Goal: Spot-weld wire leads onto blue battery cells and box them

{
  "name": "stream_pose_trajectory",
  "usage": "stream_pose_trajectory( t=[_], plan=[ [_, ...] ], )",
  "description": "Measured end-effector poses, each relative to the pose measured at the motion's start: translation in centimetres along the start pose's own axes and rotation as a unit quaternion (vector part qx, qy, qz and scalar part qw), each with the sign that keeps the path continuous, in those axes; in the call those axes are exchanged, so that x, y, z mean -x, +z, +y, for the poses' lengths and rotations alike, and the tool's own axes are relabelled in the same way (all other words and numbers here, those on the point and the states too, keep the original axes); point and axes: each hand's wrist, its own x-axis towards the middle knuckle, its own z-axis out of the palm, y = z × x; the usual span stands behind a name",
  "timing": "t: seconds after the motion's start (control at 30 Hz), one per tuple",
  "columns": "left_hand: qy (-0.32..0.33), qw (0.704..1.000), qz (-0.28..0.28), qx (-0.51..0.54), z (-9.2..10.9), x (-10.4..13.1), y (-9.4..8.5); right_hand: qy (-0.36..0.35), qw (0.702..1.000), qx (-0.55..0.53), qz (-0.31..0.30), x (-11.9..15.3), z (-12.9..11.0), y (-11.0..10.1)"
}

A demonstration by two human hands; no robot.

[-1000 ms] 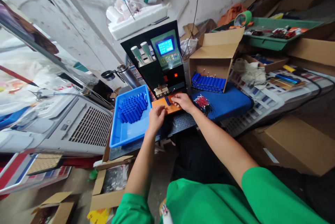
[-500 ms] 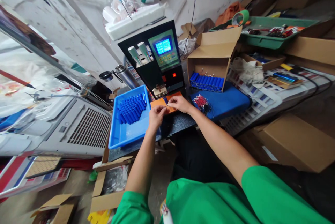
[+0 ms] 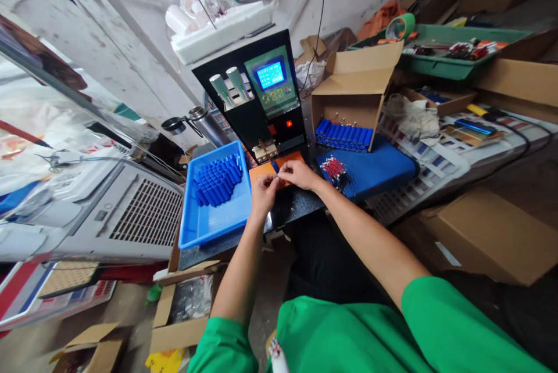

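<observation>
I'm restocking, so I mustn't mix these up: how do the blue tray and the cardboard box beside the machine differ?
The blue tray opens upward, while the cardboard box opens at its front, with a flap raised. The blue tray stands left of the machine; the cardboard box, right of it. Thin wires show among the blue cylinders in the cardboard box; I see none in the blue tray. Both hold blue cylinders.
</observation>
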Motion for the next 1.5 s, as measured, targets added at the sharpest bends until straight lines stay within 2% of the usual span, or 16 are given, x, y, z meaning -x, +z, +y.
stream_pose_trajectory(
  t=[0.17, 0.3, 0.4, 0.5, 0.57, 0.63, 0.73, 0.83, 0.93, 1.17, 1.5],
  plan=[
    [0.001, 1.000, 0.018, 0.018, -0.4, 0.1, 0.2, 0.004, 0.999, -0.027, 0.027, 0.1, -0.4, 0.0],
    [0.071, 0.995, 0.055, -0.048, -0.8, 0.3, -0.1, 0.034, 0.994, -0.091, 0.059, 0.2, -0.7, -0.3],
    [0.137, 0.984, 0.029, -0.111, -1.1, 0.2, -0.1, 0.062, 0.984, -0.144, 0.080, 0.3, -0.9, -0.5],
    [0.162, 0.976, -0.030, -0.140, -1.5, -0.2, 0.2, 0.065, 0.976, -0.178, 0.105, 0.3, -1.0, -0.5],
    [0.159, 0.976, -0.048, -0.142, -1.8, -0.4, 0.5, 0.064, 0.973, -0.188, 0.117, 0.3, -1.1, -0.5],
    [0.144, 0.981, -0.043, -0.124, -2.2, -0.5, 0.6, 0.066, 0.971, -0.191, 0.126, 0.3, -1.2, -0.4],
    [0.103, 0.993, -0.034, -0.054, -2.4, -0.2, 0.8, 0.069, 0.968, -0.199, 0.136, 0.2, -1.3, -0.3],
    [0.060, 0.998, -0.011, 0.007, -2.0, 0.0, 0.7, 0.069, 0.963, -0.217, 0.142, 0.0, -1.2, -0.2],
    [0.031, 0.999, 0.019, 0.018, -1.2, -0.5, 0.6, 0.072, 0.961, -0.227, 0.141, -0.2, -1.0, -0.2],
    [0.046, 0.998, 0.009, -0.051, -0.6, -2.6, 0.5, 0.071, 0.965, -0.209, 0.145, -0.4, -0.5, -0.2],
    [0.045, 0.998, 0.001, -0.041, -2.4, -2.2, 1.4, 0.111, 0.966, -0.179, 0.149, -0.9, -1.2, 0.2]
  ],
)
